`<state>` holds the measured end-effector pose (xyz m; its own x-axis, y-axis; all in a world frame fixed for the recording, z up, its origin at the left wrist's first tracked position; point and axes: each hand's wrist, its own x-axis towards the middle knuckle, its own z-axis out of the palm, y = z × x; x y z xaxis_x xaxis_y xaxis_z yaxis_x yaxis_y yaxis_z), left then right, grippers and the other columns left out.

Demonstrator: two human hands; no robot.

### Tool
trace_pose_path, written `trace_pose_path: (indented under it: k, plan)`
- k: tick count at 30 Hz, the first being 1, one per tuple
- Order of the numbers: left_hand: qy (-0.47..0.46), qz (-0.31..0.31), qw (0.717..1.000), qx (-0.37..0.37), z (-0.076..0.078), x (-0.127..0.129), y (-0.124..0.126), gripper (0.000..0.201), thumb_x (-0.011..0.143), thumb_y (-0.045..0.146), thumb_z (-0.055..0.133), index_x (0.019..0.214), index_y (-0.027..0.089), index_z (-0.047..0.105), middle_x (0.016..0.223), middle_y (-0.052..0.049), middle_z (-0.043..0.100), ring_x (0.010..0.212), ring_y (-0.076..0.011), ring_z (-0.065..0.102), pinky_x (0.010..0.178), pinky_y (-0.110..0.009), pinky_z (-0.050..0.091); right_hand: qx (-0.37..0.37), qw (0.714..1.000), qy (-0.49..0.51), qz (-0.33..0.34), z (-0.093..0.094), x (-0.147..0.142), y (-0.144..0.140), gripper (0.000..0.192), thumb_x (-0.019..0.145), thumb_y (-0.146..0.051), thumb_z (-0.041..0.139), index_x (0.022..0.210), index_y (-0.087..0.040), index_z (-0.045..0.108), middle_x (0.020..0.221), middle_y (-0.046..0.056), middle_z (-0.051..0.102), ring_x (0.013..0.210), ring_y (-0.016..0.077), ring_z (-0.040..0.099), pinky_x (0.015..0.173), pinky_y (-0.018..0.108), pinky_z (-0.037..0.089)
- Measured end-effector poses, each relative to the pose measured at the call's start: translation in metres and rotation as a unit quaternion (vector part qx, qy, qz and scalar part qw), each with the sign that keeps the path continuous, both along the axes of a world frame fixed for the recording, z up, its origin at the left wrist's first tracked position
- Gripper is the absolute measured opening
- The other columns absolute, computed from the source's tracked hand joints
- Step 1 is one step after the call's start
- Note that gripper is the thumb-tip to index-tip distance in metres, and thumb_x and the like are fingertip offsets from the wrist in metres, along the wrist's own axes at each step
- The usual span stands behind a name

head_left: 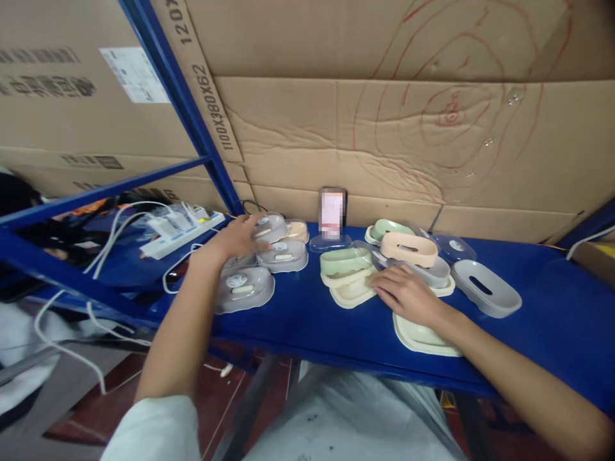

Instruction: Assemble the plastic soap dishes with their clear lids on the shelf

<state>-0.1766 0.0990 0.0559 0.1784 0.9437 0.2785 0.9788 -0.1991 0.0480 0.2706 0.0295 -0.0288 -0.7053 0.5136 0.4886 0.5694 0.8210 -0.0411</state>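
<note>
My left hand [239, 238] reaches across the blue shelf [307, 323] and rests on a grey lidded soap box [270, 226] at the back of a group of several assembled grey boxes [244, 288]. My right hand [407, 293] lies flat, fingers touching a cream soap tray [352, 292] under a green tray [344, 261]. Its wrist covers part of another cream tray [423, 336]. Behind the right hand sit a pink tray [409, 248] and more stacked trays.
A loose grey tray [486, 288] lies at the right. A small upright phone [332, 213] stands against the cardboard wall [384, 128]. A white power strip [180, 234] with plugs and white cables sits at the left. Blue rack beams [100, 192] cross the left side.
</note>
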Motion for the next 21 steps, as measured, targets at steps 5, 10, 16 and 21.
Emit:
trace_pose_path:
  k: [5, 10, 16, 21]
  plan:
    - [-0.063, -0.098, 0.993, 0.033, 0.005, 0.033, -0.009, 0.073, 0.092, 0.046, 0.082, 0.153, 0.019, 0.051, 0.141, -0.015, 0.06, 0.135, -0.0379, 0.057, 0.118, -0.057, 0.046, 0.021, 0.998, 0.043, -0.036, 0.01, -0.002, -0.003, 0.036, 0.111, -0.031, 0.052, 0.144, -0.026, 0.065, 0.142, 0.013, 0.071, 0.129, 0.031, 0.067, 0.106, 0.051, 0.053]
    - [-0.113, -0.317, 0.941, 0.031, 0.002, 0.14, -0.028, 0.082, 0.089, 0.049, 0.085, 0.159, 0.03, 0.047, 0.16, -0.012, 0.05, 0.149, -0.0332, 0.049, 0.127, -0.049, 0.042, 0.092, 0.989, 0.088, -0.072, 0.026, 0.005, -0.004, 0.065, 0.107, -0.044, 0.062, 0.166, -0.029, 0.041, 0.169, 0.017, 0.045, 0.157, 0.0379, 0.041, 0.124, 0.062, 0.04]
    - [-0.185, -0.368, 0.911, 0.033, -0.032, 0.202, -0.025, 0.088, 0.09, 0.042, 0.086, 0.163, 0.033, 0.039, 0.174, -0.015, 0.03, 0.163, -0.0341, 0.034, 0.132, -0.056, 0.036, 0.077, 0.988, 0.111, -0.079, 0.029, 0.026, 0.014, 0.054, 0.103, -0.05, 0.068, 0.153, -0.031, 0.059, 0.154, 0.013, 0.062, 0.145, 0.0352, 0.054, 0.121, 0.061, 0.045]
    - [-0.193, -0.367, 0.907, 0.068, -0.054, 0.196, -0.02, 0.093, 0.092, 0.046, 0.083, 0.167, 0.036, 0.028, 0.179, -0.016, 0.018, 0.166, -0.0378, 0.027, 0.13, -0.063, 0.036, 0.006, 0.979, 0.186, -0.089, 0.031, 0.023, 0.015, 0.047, 0.104, -0.051, 0.067, 0.146, -0.031, 0.065, 0.155, 0.012, 0.062, 0.144, 0.0327, 0.058, 0.121, 0.06, 0.045]
